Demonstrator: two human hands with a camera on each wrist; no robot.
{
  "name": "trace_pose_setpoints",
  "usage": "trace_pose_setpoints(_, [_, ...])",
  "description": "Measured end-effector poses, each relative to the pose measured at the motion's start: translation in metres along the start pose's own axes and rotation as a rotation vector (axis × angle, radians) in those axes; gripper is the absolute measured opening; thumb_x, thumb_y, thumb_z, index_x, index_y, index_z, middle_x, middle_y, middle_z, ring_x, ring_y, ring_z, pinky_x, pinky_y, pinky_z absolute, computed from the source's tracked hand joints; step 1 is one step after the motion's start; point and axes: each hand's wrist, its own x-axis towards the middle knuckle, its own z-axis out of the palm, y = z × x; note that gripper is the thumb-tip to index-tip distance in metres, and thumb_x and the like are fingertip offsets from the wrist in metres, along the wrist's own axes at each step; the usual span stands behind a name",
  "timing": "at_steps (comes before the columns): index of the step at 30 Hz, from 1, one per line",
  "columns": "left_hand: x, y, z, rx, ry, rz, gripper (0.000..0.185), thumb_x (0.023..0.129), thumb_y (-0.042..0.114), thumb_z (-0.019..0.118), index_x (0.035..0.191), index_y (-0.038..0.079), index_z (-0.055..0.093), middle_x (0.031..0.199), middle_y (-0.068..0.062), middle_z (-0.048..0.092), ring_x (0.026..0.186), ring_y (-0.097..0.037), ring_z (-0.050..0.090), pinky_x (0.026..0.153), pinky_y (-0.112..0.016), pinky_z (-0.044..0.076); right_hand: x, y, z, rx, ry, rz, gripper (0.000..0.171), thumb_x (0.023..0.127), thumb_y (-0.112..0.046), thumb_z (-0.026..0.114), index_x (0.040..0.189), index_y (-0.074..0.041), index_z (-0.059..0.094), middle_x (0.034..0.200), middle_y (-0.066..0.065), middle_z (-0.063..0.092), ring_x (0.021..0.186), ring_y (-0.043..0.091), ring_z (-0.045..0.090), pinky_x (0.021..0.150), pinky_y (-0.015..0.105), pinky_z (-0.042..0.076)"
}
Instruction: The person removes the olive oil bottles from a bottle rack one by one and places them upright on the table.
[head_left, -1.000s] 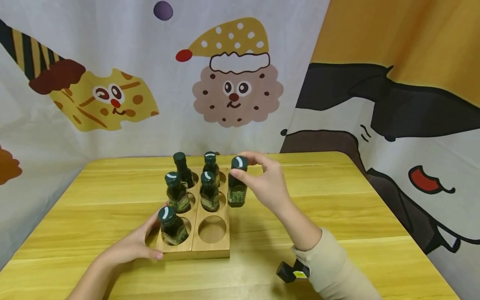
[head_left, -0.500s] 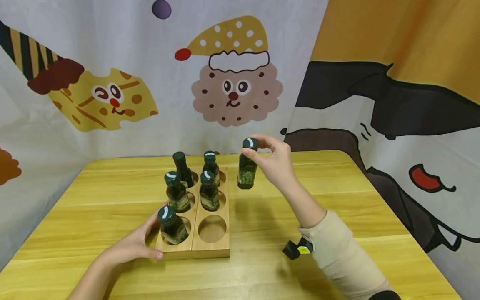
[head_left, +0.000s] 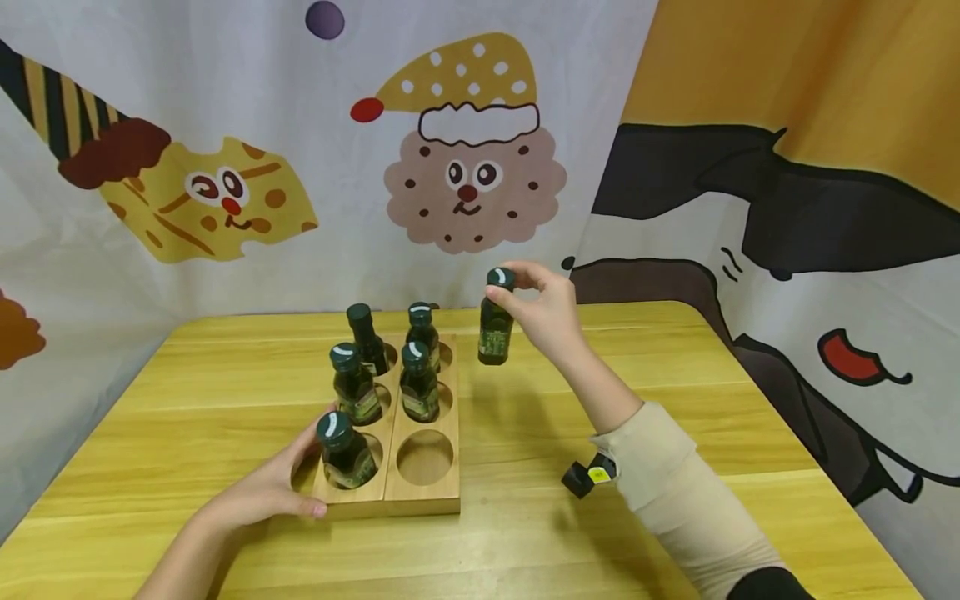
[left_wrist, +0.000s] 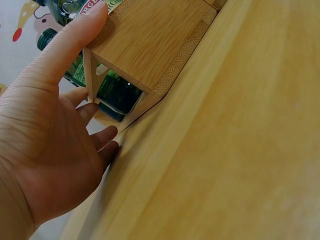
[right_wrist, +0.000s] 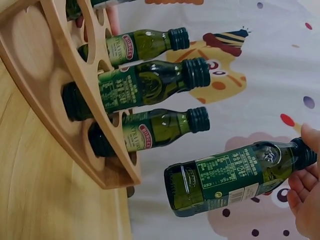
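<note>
My right hand (head_left: 551, 312) pinches the dark green cap of a small olive oil bottle (head_left: 493, 333) and holds it upright in the air, right of the wooden bottle rack (head_left: 420, 507). In the right wrist view that bottle (right_wrist: 225, 177) shows a green label, apart from the rack. My left hand (head_left: 262, 492) grips the rack's front left corner; in the left wrist view the thumb (left_wrist: 75, 40) lies over its edge and the fingers are at its open side. Several green bottles (head_left: 356, 387) stand in the rack's round holes. The front right hole (head_left: 424, 458) shows bare wood inside.
The rack stands on a yellow wood-grain table (head_left: 540, 533). A cartoon-printed curtain (head_left: 345, 275) hangs right behind the table's far edge. A small black device (head_left: 588, 475) is at the right wrist, by the beige sleeve (head_left: 660, 475).
My right hand has carried the bottle up and away from the rack's right side, toward the far edge, slowing in the last half second. My left hand and the rack have stayed put.
</note>
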Motion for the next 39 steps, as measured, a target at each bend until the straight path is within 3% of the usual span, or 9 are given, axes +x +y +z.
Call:
trace_pose_setpoints(20, [-0.002, -0.002, -0.002, -0.015, 0.002, -0.03, 0.119, 0.067, 0.004, 0.081, 0.155, 0.012, 0.0, 0.156, -0.025, 0.001, 0.136, -0.051, 0.002, 0.095, -0.077, 0.001, 0.006, 0.02, 0.011, -0.006, -0.025, 0.052, 0.032, 0.083, -0.024, 0.077, 0.11, -0.009, 0.069, 0.097, 0.003, 0.067, 0.094, 0.016, 0.057, 0.084, 0.04, 0.047])
trace_pose_setpoints(30, [-0.001, 0.002, -0.001, 0.003, 0.007, -0.035, 0.119, 0.067, 0.005, 0.081, 0.155, 0.012, 0.002, 0.155, -0.027, 0.005, 0.135, -0.054, 0.004, 0.096, -0.076, 0.002, 0.001, 0.036, 0.015, -0.001, -0.043, 0.095, 0.034, 0.083, -0.024, 0.077, 0.112, -0.01, 0.069, 0.094, 0.002, 0.066, 0.091, 0.016, 0.058, 0.077, 0.037, 0.052])
trace_pose_setpoints(39, [-0.001, 0.001, 0.0, -0.008, 0.005, -0.045, 0.12, 0.066, 0.005, 0.081, 0.155, 0.013, 0.002, 0.156, -0.026, 0.005, 0.136, -0.052, 0.004, 0.096, -0.076, 0.001, -0.005, 0.051, 0.019, 0.002, -0.046, 0.105, 0.035, 0.082, -0.023, 0.077, 0.112, -0.007, 0.069, 0.094, 0.005, 0.067, 0.094, 0.023, 0.058, 0.09, 0.046, 0.044])
